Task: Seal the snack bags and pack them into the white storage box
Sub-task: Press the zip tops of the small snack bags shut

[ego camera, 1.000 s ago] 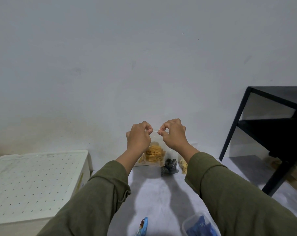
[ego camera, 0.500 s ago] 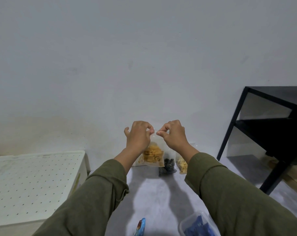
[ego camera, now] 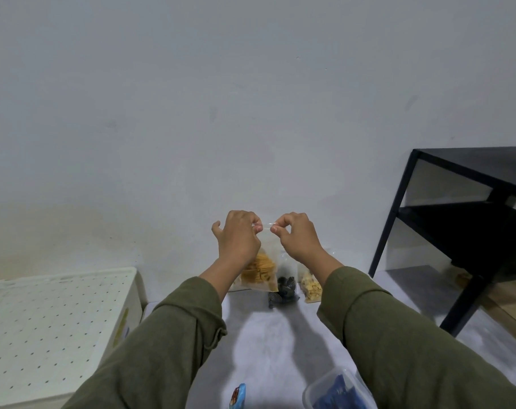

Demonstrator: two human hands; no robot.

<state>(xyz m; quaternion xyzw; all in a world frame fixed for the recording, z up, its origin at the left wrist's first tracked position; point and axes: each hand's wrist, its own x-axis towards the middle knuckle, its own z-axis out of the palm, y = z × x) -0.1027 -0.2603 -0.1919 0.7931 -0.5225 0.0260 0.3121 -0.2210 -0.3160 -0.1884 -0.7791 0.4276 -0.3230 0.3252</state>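
A clear zip bag of yellow chips (ego camera: pixel 261 271) hangs in the air in front of me, held by its top strip. My left hand (ego camera: pixel 239 240) pinches the left end of that strip and my right hand (ego camera: pixel 298 237) pinches the right end, a short gap between them. Behind it on the grey floor stand a bag of dark snacks (ego camera: pixel 284 287) and a bag of pale yellow snacks (ego camera: pixel 309 286). The white storage box (ego camera: pixel 44 329) sits at the left with its dotted lid on.
A black metal shelf table (ego camera: pixel 469 231) stands at the right against the white wall. Near the bottom edge lie a blue wrapped snack (ego camera: pixel 239 397) and a clear tub of blue packets (ego camera: pixel 336 394). Grey floor lies open between my arms.
My hands have drawn slightly apart along the bag's top strip, and the bag hangs a little lower and more to the left. The camera has shifted a bit.
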